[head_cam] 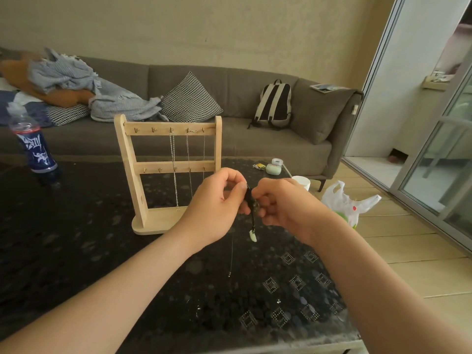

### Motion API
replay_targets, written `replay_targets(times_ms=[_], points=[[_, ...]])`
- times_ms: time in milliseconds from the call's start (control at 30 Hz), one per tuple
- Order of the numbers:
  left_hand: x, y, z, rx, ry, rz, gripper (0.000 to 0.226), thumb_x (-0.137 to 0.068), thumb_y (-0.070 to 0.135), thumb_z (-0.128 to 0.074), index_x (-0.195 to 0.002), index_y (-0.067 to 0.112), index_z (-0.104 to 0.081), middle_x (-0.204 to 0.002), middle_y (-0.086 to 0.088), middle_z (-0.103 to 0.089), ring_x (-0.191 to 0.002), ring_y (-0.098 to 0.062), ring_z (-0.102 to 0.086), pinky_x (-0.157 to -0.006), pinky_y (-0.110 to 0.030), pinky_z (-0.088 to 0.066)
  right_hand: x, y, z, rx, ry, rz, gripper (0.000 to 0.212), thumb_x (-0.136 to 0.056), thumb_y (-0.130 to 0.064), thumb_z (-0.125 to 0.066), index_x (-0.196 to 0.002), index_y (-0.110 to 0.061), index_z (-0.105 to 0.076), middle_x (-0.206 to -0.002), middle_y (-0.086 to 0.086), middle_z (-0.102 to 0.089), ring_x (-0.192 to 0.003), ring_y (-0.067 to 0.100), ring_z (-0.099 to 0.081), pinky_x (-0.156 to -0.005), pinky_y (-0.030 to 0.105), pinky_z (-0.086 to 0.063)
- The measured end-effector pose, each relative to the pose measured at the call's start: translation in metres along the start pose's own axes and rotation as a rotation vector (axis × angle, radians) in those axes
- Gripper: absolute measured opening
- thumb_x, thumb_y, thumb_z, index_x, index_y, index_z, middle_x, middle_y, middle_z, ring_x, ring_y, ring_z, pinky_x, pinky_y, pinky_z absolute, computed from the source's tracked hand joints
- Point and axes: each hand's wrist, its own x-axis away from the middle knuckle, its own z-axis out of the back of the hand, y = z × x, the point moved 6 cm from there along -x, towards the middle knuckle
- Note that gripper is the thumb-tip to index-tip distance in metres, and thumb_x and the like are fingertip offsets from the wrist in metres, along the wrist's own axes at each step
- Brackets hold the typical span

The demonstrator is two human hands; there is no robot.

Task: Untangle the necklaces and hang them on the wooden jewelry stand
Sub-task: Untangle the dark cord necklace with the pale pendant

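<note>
Hands [217, 200] close together, necklace [249, 196] between.

Left hand [217, 200] and right hand [278, 203] pinch a black cord necklace [251, 200] — pale green pendant [252, 236] dangling; wooden jewelry stand [143, 175] behind.

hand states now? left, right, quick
Left hand: closed, pinching the black cord.
Right hand: closed, pinching the same cord.

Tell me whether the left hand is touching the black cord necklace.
Touching. The head view shows the left hand pinching the black cord necklace at its top.
</note>
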Motion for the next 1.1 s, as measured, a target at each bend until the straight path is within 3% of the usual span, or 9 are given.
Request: replay_targets(times_ms=[67, 200, 300, 400, 733, 967, 1100], points=[[-0.001, 0.002, 0.002, -0.034, -0.020, -0.006, 0.014, -0.110, 0.016, -0.054, -0.114, 0.023, -0.066, -0.096, 0.002, -0.072, -0.079, -0.011, -0.075, -0.076, -0.019, -0.060, -0.001, 0.001, 0.003, -0.008, 0.000, 0.037, 0.020, -0.094, -0.013, -0.067, -0.074, -0.012, -0.066, -0.066, 0.003, -0.052, -0.065, 0.021, -0.054, -0.064, 0.034, -0.045], [-0.001, 0.000, 0.009, 0.004, 0.014, 0.007, 0.017, -0.110, 0.014, -0.055, -0.114, 0.019, -0.071, -0.098, 0.000, -0.075, -0.081, -0.012, -0.078, -0.080, -0.027, -0.064, 0.001, 0.003, 0.005, -0.023, 0.005, 0.112, 0.009, -0.099, -0.018, -0.071, -0.096, -0.013, -0.077, -0.078, 0.004, -0.061, -0.077, 0.021, -0.063, -0.072, 0.035, -0.052], [0.000, -0.003, 0.011, 0.040, 0.053, 0.045, 0.016, -0.109, 0.014, -0.058, -0.114, 0.020, -0.072, -0.095, -0.001, -0.076, -0.081, -0.012, -0.078, -0.074, -0.028, -0.066, 0.006, 0.000, 0.007, 0.047, 0.036, 0.186, 0.009, -0.097, -0.023, -0.075, -0.099, -0.015, -0.080, -0.089, 0.006, -0.076, -0.088, 0.023, -0.075, -0.082, 0.034, -0.061], [0.000, -0.006, 0.009, 0.076, 0.059, 0.095, 0.016, -0.108, 0.016, -0.059, -0.112, 0.023, -0.072, -0.093, 0.001, -0.076, -0.081, -0.011, -0.078, -0.069, -0.025, -0.065, 0.012, -0.002, 0.006, 0.108, 0.038, 0.235, 0.007, -0.094, -0.015, -0.078, -0.099, -0.012, -0.081, -0.091, 0.010, -0.081, -0.095, 0.027, -0.079, -0.088, 0.037, -0.065], [0.000, -0.017, 0.006, 0.206, 0.031, 0.240, 0.018, -0.109, 0.017, -0.057, -0.118, 0.015, -0.073, -0.096, -0.007, -0.079, -0.086, -0.020, -0.080, -0.080, -0.036, -0.067, 0.005, 0.000, 0.006, 0.125, 0.054, 0.212, 0.022, -0.103, -0.002, -0.056, -0.106, -0.008, -0.077, -0.093, 0.014, -0.080, -0.091, 0.021, -0.079, -0.088, 0.034, -0.065], [0.000, -0.011, 0.007, 0.080, -0.017, 0.143, 0.016, -0.108, 0.018, -0.060, -0.120, 0.017, -0.071, -0.102, -0.003, -0.079, -0.088, -0.015, -0.080, -0.082, -0.030, -0.066, 0.006, 0.000, 0.008, 0.257, 0.123, 0.240, 0.011, -0.096, -0.022, -0.075, -0.091, -0.016, -0.082, -0.087, 0.010, -0.080, -0.094, 0.031, -0.076, -0.086, 0.042, -0.066], [0.001, -0.008, 0.005, 0.016, -0.053, 0.099, 0.015, -0.108, 0.014, -0.059, -0.118, 0.017, -0.069, -0.104, -0.002, -0.078, -0.088, -0.012, -0.080, -0.082, -0.029, -0.066, 0.007, 0.005, 0.009, 0.089, 0.100, 0.143, 0.011, -0.096, -0.020, -0.075, -0.093, -0.012, -0.080, -0.091, 0.006, -0.080, -0.089, 0.021, -0.076, -0.079, 0.030, -0.062]])
